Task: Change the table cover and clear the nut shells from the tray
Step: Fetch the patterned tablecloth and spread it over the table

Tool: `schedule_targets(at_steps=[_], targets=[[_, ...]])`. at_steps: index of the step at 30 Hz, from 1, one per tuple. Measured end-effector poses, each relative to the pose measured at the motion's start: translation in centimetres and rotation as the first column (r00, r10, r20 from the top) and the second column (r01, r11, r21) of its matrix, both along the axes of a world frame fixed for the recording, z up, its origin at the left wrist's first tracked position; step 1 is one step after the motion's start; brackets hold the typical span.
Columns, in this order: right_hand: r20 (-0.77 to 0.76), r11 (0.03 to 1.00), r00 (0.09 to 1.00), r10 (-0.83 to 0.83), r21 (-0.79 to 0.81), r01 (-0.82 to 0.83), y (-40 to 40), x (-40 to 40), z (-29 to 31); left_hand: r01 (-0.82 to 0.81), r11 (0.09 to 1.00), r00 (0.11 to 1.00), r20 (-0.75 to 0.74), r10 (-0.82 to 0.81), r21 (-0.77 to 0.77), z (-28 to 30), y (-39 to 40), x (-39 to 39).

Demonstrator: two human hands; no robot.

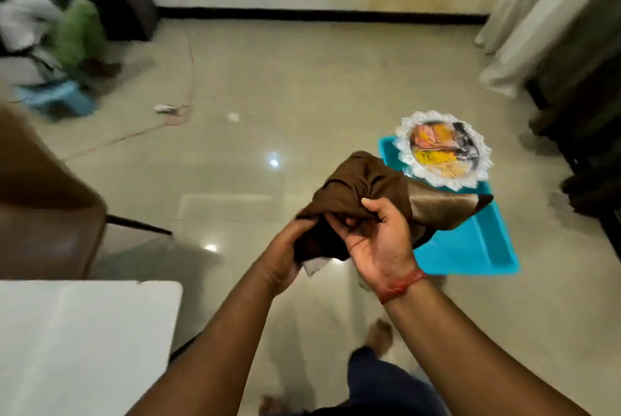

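I hold the bunched brown cloth (363,200) in front of me, left hand (289,254) gripping its lower fold, right hand (379,241) pinching the top. Its long axis runs up-right. The white table (84,341) lies down-left, nearer my left hand. The tray (443,150) rests on a blue stool (477,244) just behind the cloth, to my right; a chair (43,207) stands left.

Brown satin cloth (373,193); turquoise tray (470,247); white lace-edged plate (405,128) with orange and yellow packets (433,150); red wrist thread (401,286); white table (84,341).
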State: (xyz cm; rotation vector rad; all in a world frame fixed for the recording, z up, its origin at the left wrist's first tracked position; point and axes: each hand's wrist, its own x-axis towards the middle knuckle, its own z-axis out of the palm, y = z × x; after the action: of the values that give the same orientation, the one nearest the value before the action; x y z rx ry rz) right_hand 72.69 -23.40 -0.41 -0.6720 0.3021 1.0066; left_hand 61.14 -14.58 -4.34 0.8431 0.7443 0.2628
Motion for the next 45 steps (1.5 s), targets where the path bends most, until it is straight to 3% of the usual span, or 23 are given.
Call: schedule_targets(at_steps=[3,8,13,16,20,22,24,27,30,31,32,34,35,36,38,41,43,45], targets=[[0.087,0.969,0.969,0.233,0.059,-0.238,5.2,-8.0,2.6,-0.107,0.993,0.991,0.076,0.110,-0.040,3.5,3.6,-10.3],[0.161,0.809,0.804,0.572,0.049,-0.585,13.4,-21.8,5.6,-0.427,0.904,0.893,0.151,0.423,-0.007,6.3,7.0,-26.2],[0.215,0.552,0.552,0.806,0.067,-0.831,18.2,-33.4,6.7,-0.708,0.695,0.652,0.265,0.710,-0.122,5.3,6.6,-37.7],[0.240,0.278,0.287,0.928,0.071,-0.958,19.7,-39.2,6.3,-0.870,0.476,0.459,0.139,0.877,-0.130,4.6,5.2,-42.3],[0.357,-0.210,-0.145,0.923,0.149,-0.966,21.0,-43.5,4.9,-0.963,0.142,0.109,-0.152,0.982,0.228,3.0,3.5,-46.3],[0.376,-0.366,-0.321,0.869,0.052,-0.929,22.2,-44.6,3.7,-0.965,-0.006,-0.060,-0.198,0.978,0.263,2.5,1.8,-47.9],[0.343,-0.426,-0.467,0.815,-0.192,-0.884,23.5,-45.4,1.9,-0.957,-0.077,-0.168,-0.322,0.932,0.279,1.4,0.2,-49.0],[0.245,-0.425,-0.624,0.742,-0.548,-0.720,24.9,-45.7,-2.0,-0.955,-0.077,-0.218,-0.500,0.838,0.287,-0.9,-1.5,-48.4],[0.156,-0.375,-0.629,0.762,-0.686,-0.624,25.6,-44.9,-5.7,-0.956,-0.180,-0.280,-0.527,0.802,0.232,-2.1,-3.3,-46.7],[0.181,-0.317,-0.630,0.755,-0.741,-0.592,25.8,-44.5,-6.5,-0.946,-0.220,-0.315,-0.517,0.796,0.237,-2.2,-3.8,-46.3],[0.249,-0.202,-0.643,0.724,-0.815,-0.543,26.1,-44.2,-7.2,-0.934,-0.249,-0.348,-0.500,0.793,0.256,-2.0,-4.2,-45.9],[0.453,0.164,-0.707,0.543,-0.883,-0.439,25.9,-44.2,-7.5,-0.903,-0.253,-0.397,-0.446,0.802,0.347,-1.2,-4.9,-45.3],[0.561,0.313,-0.729,0.392,-0.827,-0.467,25.5,-44.4,-7.1,-0.883,-0.229,-0.406,-0.421,0.811,0.411,-0.5,-4.9,-45.1],[0.648,0.380,-0.734,0.205,-0.743,-0.550,24.9,-44.9,-6.5,-0.860,-0.186,-0.396,-0.391,0.831,0.475,0.3,-4.8,-45.0],[0.684,0.269,-0.717,-0.132,-0.672,-0.690,23.5,-46.2,-5.1,-0.818,-0.101,-0.324,-0.308,0.894,0.566,2.1,-4.4,-44.8],[0.591,0.033,-0.653,-0.473,-0.729,-0.684,22.1,-48.6,-2.7,-0.787,0.019,-0.114,-0.177,0.978,0.616,4.8,-3.8,-44.8],[0.607,-0.037,-0.597,-0.525,-0.717,-0.697,21.5,-49.9,-1.3,-0.775,0.096,0.004,-0.147,0.989,0.625,6.0,-3.5,-45.3],[0.675,0.020,-0.602,-0.427,-0.658,-0.752,20.7,-50.8,0.1,-0.776,0.121,0.035,-0.149,0.988,0.619,6.8,-4.1,-46.3]])
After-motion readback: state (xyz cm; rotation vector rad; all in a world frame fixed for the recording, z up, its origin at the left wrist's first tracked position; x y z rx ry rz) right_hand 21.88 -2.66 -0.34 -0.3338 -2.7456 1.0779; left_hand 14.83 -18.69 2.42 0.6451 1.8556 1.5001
